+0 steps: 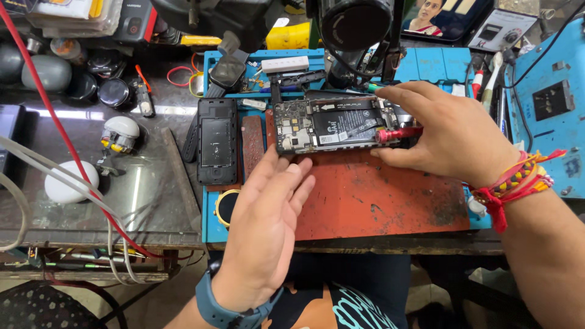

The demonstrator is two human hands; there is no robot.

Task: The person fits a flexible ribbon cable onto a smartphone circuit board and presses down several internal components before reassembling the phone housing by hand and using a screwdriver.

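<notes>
Head view, bench inventory, listed from your hands outward.

Item 1: your right hand, centre right of the frame. Fingers curl around a red-handled screwdriver, which you pinch between thumb and forefinger, shaft lying nearly level and tip pointing left at the right end of the phone. The low, flat grip likely keeps the tip steady on a small fastener, though the contact point itself is too small to confirm. Wrist carries bright woven thread bands; forearm enters from the lower right.

Item 2: your left hand, lower centre. Open, fingers straight and together, palm turned rightward, holding nothing. Fingertips sit just below the lower left corner of the phone; whether they touch it, you cannot tell from here. The pose reads as a brace for the phone. A blue wrist band sits at the cuff.

Item 3: opened phone, upper centre, back cover off, circuit board and black battery exposed, lying flat along the upper edge of the worn red work mat.

Item 4: black back cover, left of the phone, inner side up, laid apart, presumably to keep it clear of the work.

Item 5: blue repair tray, beneath the mat, holding small parts along its top.

Item 6: white round object, far left on the dark glass tabletop, with white and red cables crossing it.
</notes>
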